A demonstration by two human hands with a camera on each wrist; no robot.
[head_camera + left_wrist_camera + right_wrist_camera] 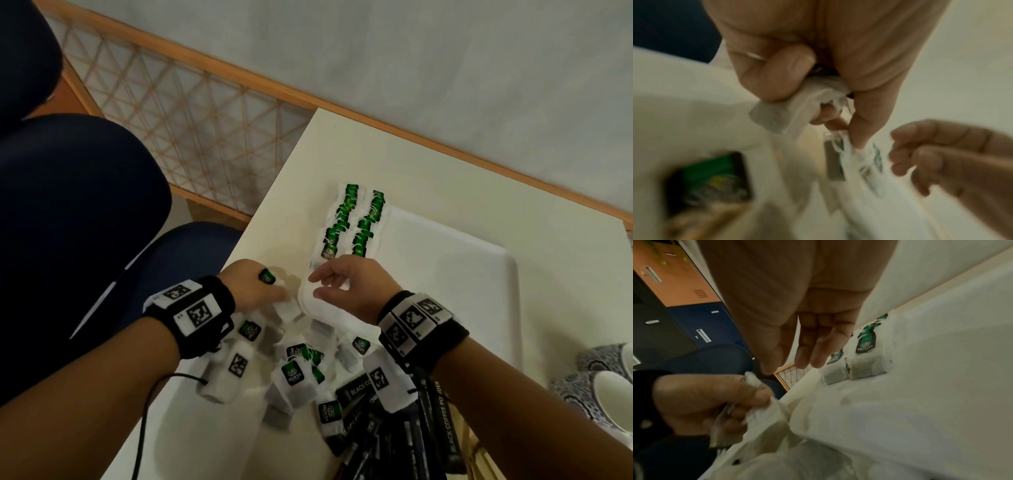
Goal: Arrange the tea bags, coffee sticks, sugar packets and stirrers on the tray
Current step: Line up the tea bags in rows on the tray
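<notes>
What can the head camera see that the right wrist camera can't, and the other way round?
Only the head view shows the black coffee stick packets, the loose pile of green-tagged tea bags and the patterned cups.

Only the right wrist view shows the orange and blue metal lockers and the open palm side of the right hand.

Both show the white plastic tray, the rows of tea bags laid on it, and the left hand gripping white tea bags.

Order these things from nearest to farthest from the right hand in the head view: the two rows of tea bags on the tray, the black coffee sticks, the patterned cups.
From the right hand:
1. Rows of tea bags, just beyond the fingers, on the tray's left edge.
2. Black coffee sticks, near the bottom of the picture, under the right forearm.
3. Patterned cups, at the far right edge, beside the tray.
</notes>
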